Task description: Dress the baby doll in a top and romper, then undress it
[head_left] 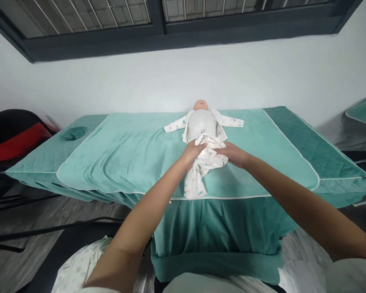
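Observation:
A baby doll (201, 122) lies on its back on the green bed, head toward the wall. It wears an open white printed jacket (232, 121) with both sleeves spread out sideways. White printed baby trousers (210, 159) are bunched over the doll's lower end, and one leg of them hangs toward the bed's front edge. My left hand (194, 153) grips the bunched cloth from the left. On the other side my right hand (233, 154) holds it too, fingers partly tucked into the folds. The doll's legs are hidden by the cloth.
The bed (125, 154) has a green velvet cover with a face hole (74, 133) at its left end. A white wall (125, 83) and a dark-framed window (183, 32) stand behind. Left is a black and red chair (18, 140); printed cloth (79, 264) lies below.

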{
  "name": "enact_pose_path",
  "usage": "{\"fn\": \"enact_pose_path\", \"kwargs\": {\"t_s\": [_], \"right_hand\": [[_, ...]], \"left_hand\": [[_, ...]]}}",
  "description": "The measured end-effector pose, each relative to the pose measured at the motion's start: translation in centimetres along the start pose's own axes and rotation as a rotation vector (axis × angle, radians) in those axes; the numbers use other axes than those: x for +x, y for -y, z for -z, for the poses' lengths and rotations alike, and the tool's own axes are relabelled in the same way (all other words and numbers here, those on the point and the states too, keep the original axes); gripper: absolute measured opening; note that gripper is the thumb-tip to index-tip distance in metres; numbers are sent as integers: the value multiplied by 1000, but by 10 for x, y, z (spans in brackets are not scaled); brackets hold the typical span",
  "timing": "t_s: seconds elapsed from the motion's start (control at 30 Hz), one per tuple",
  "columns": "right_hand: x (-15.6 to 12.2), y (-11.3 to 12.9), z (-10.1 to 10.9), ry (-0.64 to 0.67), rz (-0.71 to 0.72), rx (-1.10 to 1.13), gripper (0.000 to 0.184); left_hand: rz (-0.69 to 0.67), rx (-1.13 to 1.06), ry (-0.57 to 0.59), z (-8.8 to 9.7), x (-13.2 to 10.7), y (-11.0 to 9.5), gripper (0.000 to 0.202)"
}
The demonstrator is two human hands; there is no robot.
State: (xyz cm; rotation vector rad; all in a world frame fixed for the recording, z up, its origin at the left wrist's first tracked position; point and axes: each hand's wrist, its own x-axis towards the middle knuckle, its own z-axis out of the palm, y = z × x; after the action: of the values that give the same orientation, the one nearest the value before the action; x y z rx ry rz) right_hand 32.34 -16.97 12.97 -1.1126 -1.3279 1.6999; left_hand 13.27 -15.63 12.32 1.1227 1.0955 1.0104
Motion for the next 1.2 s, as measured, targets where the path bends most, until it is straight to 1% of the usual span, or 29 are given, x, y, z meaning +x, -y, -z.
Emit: {"fn": "enact_pose_path", "kwargs": {"t_s": [0.03,0.1,0.17,0.23,0.33,0.43,0.63,0.73,0.83,0.93,1.0,1.1,1.17,1.2], "right_hand": [[-1,-10,1,-24,-40,-30,55],[-1,-31,3,-123,-89,-88,55],[-2,-49,4,-207,-105,-174,52],[-2,-64,4,-249,-96,-274,50],[-2,-74,3,-293,-75,-357,50],[1,-78,3,-319,-44,-364,53],[8,-84,8,-199,66,-273,56],[9,-89,11,-184,93,-193,55],[13,-95,14,-187,124,3,54],[17,-99,16,-166,204,249,51],[19,-100,17,-180,235,335,48],[21,-100,21,-228,206,412,45],[23,-101,24,-224,184,451,46],[24,-101,25,-217,177,466,47]], "left_hand": [[3,132,-23,-1,3,6,37],[-16,427,-36,-3,7,17,30],[-51,704,2,-6,9,25,26],[-87,912,52,-9,9,28,27],[-96,1076,112,-12,9,26,32],[-53,1127,158,-13,9,21,37],[-4,1093,147,-16,7,15,37],[-24,1019,140,-17,7,13,33],[-47,852,148,-17,7,9,28],[-10,644,153,-16,7,6,27],[50,483,200,-13,7,3,31],[122,272,354,-5,8,-1,42],[127,213,445,0,12,-2,51],[121,204,463,1,15,-1,53]]}}
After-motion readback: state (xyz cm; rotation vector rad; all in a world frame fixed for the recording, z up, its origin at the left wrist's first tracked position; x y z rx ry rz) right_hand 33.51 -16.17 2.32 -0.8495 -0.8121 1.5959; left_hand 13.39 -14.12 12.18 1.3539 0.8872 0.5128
